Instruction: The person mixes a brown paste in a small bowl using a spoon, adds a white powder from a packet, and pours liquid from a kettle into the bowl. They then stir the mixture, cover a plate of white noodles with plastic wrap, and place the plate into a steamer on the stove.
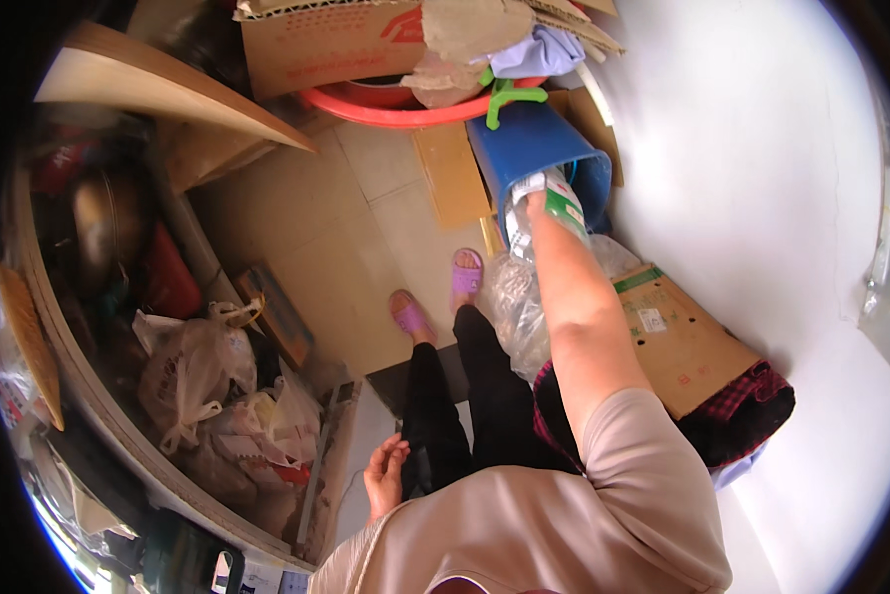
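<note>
My right arm reaches forward into the mouth of a blue plastic bin [489, 152], which lies tipped toward me. My right hand [536, 202] is among white and green printed plastic packaging [564, 202] there. Its fingers are hidden, so its grip does not show. My left hand [385, 475] hangs at my left side beside my black trousers, fingers loosely curled, with nothing seen in it. Clear crumpled plastic bags [518, 304] lie below the bin, next to my right forearm.
A flattened cardboard box [682, 338] and a red-checked cloth [757, 393] lean by the white wall [742, 185]. Ahead sit a red basin [371, 113], a large carton [326, 56] and a green hanger-like piece [506, 96]. Knotted plastic bags [192, 371] fill a shelf compartment on the left.
</note>
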### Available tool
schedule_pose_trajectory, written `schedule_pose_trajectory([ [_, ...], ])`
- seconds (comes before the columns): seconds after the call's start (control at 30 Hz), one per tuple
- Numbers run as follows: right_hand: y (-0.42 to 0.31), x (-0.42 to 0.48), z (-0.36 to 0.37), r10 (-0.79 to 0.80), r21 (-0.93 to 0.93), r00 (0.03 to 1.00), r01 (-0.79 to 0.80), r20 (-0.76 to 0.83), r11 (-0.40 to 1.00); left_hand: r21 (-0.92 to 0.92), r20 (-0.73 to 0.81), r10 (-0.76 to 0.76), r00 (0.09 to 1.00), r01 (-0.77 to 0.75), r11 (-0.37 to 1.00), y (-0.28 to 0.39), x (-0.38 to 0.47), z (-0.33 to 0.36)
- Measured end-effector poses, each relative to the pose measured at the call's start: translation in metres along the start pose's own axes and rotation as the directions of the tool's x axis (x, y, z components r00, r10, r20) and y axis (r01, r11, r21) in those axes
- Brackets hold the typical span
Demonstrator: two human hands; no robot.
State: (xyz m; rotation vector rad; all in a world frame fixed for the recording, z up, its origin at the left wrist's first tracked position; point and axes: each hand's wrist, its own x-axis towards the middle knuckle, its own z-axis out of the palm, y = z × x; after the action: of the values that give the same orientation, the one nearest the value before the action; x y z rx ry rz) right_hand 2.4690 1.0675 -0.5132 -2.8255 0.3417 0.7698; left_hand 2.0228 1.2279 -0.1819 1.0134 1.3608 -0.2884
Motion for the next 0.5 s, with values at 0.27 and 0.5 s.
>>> schedule_pose_trajectory([
  [0.27,0.029,-0.049,-0.03,-0.162,0.254,0.912,0.27,-0.378,0.929,-0.035,0.098,0.095,0.991,-0.092,0.995,0.026,-0.003,0.021],
  [0.5,0.014,-0.138,-0.127,0.022,0.987,0.998,-0.061,0.058,0.148,0.027,0.2,0.166,0.966,-0.175,0.984,0.075,-0.02,0.047],
])
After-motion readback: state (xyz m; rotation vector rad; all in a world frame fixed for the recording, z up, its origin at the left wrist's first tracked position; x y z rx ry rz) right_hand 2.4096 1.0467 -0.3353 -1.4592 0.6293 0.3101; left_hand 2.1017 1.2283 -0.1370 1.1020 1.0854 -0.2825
